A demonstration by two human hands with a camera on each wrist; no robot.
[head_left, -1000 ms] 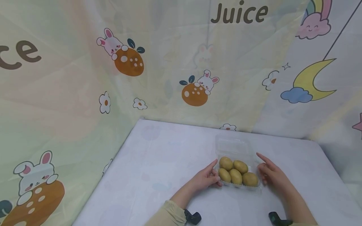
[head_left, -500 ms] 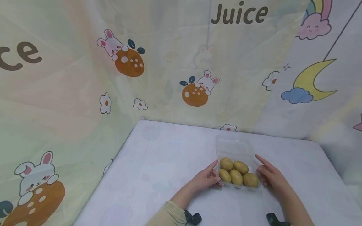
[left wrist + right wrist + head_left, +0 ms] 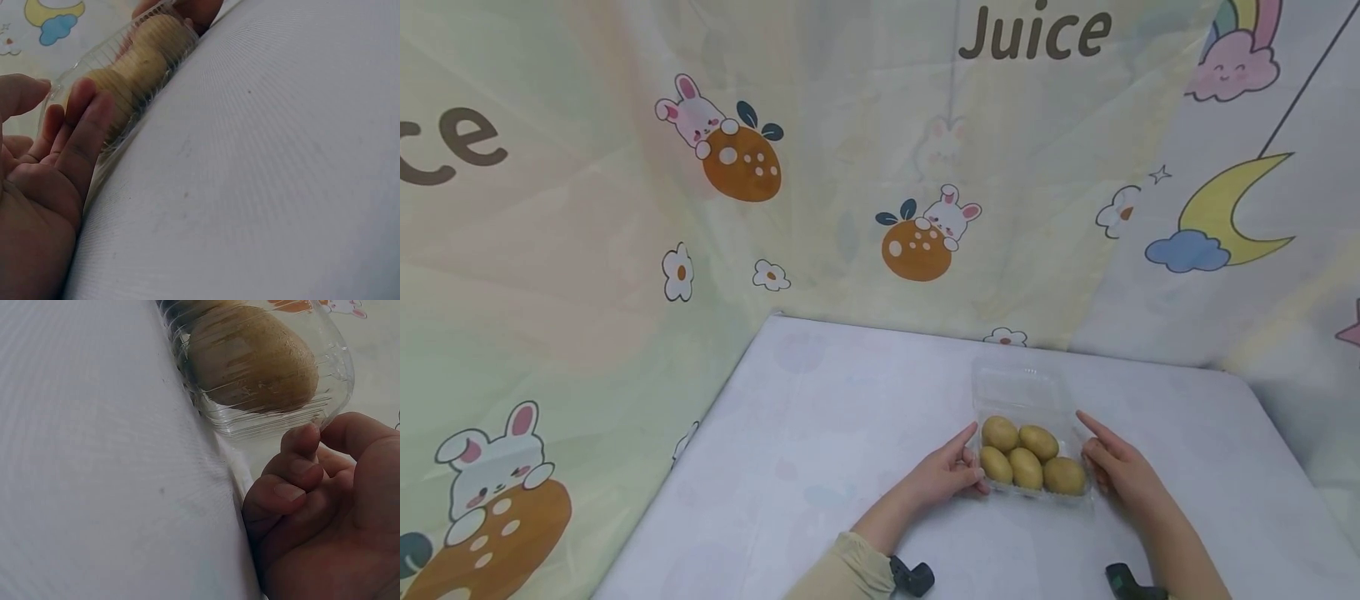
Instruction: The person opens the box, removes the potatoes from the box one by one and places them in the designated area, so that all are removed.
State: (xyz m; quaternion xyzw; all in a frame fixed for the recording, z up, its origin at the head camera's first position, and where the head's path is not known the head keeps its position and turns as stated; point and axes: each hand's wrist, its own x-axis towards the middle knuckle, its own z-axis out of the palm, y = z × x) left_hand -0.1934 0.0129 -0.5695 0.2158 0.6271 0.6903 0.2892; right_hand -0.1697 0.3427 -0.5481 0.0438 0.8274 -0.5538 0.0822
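Observation:
A clear plastic clamshell box (image 3: 1033,496) stands on the white table, its lid (image 3: 1015,387) folded back on the far side. Several smooth, yellow-brown ovals (image 3: 1026,468) that look like small potatoes lie in the tray. My left hand (image 3: 943,477) rests against the box's left side. In the left wrist view its fairly straight fingers (image 3: 78,147) touch the ribbed wall, with the thumb beside the rim. At the right side is my right hand (image 3: 1116,462), index finger extended forward along the box. Its other fingers (image 3: 284,481) bend loosely, with thumb and fingertips right at the rim's corner.
A printed cloth backdrop (image 3: 835,150) with rabbits and a moon rises behind and beside the table (image 3: 790,467). Dark wrist mounts (image 3: 912,577) sit near both wrists.
My right hand has shifted slightly left, closer to the box. The left hand and the box have stayed in place, lid folded back.

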